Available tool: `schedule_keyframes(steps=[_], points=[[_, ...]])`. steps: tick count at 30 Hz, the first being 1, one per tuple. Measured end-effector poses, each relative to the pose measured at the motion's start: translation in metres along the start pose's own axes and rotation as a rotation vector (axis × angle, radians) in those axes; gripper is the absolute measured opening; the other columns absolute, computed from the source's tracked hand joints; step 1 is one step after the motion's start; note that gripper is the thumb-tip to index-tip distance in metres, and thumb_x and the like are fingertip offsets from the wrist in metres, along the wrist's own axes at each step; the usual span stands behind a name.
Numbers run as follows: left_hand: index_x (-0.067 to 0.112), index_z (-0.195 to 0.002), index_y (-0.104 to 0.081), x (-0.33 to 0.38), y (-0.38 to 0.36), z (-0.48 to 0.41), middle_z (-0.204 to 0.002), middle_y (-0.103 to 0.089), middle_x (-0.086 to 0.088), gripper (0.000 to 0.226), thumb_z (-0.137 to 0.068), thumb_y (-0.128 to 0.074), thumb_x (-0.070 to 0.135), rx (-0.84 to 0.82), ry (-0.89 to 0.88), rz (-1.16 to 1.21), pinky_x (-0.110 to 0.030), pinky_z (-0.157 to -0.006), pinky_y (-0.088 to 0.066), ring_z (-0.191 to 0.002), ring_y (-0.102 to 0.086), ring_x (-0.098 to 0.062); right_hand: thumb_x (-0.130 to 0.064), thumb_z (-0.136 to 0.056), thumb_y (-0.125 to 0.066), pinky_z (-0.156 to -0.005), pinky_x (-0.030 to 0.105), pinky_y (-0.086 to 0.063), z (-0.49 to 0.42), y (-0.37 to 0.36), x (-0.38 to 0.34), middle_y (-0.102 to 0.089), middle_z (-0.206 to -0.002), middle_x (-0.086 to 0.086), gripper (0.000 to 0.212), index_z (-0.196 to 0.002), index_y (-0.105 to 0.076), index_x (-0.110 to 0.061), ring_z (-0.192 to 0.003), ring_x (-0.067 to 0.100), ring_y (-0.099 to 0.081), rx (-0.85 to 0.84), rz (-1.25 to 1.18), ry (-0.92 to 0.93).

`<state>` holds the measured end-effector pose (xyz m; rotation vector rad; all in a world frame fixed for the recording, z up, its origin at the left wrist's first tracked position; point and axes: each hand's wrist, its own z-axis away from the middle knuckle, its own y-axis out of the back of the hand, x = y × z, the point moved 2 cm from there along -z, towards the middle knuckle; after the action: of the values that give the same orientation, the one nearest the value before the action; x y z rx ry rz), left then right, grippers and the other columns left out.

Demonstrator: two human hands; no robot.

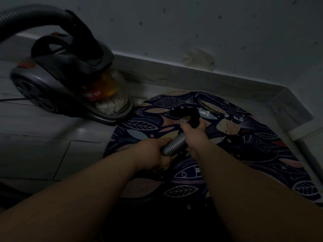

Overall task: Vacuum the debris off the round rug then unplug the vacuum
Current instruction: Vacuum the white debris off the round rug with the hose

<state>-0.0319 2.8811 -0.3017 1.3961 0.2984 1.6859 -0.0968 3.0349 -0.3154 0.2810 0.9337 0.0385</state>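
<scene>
Mostly dark, fish-patterned round rug (pixel 253 145)

Wall (pixel 192 23): pale, painted, flecked with small dark marks. One peeling patch (pixel 197 58) low down. Skirting board (pixel 174 69): light, along the wall's foot, turning a corner at right. Floor (pixel 43 151): pale rectangular tiles, dark joints. Light: dim.

You have a pale tiled floor (pixel 43 154) below the baseboard (pixel 174 72); above the baseboard rises a white wall (pixel 174 23) (flecked with small dark marks) with a yellowish peeling patch (pixel 197 57) just over it.
</scene>
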Motion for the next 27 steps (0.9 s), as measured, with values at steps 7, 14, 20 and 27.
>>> schedule_keyframes(steps=[7,14,20,27], points=[[0.040,-0.147,-0.021,-0.013,0.006,0.000,-0.136,-0.051,0.004,0.073,-0.085,-0.062,0.041,0.008,0.026,0.013,-0.014,-0.088,-0.035,-0.118,-0.050,-0.011,-0.034,-0.096,-0.056,-0.089,0.050,-0.053,-0.003,-0.013,-0.002,-0.045,-0.130,0.007,0.077,-0.152,-0.004,-0.045,-0.097,0.028,-0.055,-0.031,-0.038,0.042],[0.038,-0.144,-0.029,-0.003,0.003,-0.003,-0.125,-0.058,0.005,0.065,-0.088,-0.062,0.034,-0.013,-0.042,0.008,-0.006,-0.080,-0.031,-0.098,-0.048,-0.001,-0.034,-0.098,-0.052,-0.087,0.046,-0.051,-0.002,-0.002,-0.002,-0.044,-0.126,0.005,0.074,-0.153,-0.004,-0.042,-0.090,0.025,-0.053,-0.003,0.003,0.043],[0.036,-0.145,-0.029,0.015,-0.005,-0.010,-0.124,-0.055,0.008,0.068,-0.086,-0.064,0.035,-0.054,-0.049,0.048,-0.013,-0.085,-0.037,-0.098,-0.048,-0.002,-0.033,-0.097,-0.053,-0.090,0.053,-0.052,-0.001,0.018,-0.001,-0.042,-0.142,0.012,0.075,-0.152,-0.004,-0.045,-0.108,0.036,-0.053,0.056,0.001,-0.007],[0.044,-0.143,-0.030,0.033,-0.026,-0.027,-0.131,-0.055,0.007,0.071,-0.082,-0.065,0.042,-0.086,-0.048,0.074,-0.026,-0.097,-0.047,-0.109,-0.056,-0.011,-0.028,-0.099,-0.051,-0.074,0.044,-0.053,0.000,0.053,0.004,-0.042,-0.141,0.016,0.073,-0.154,-0.004,-0.040,-0.090,0.032,-0.054,0.127,-0.017,-0.031]])
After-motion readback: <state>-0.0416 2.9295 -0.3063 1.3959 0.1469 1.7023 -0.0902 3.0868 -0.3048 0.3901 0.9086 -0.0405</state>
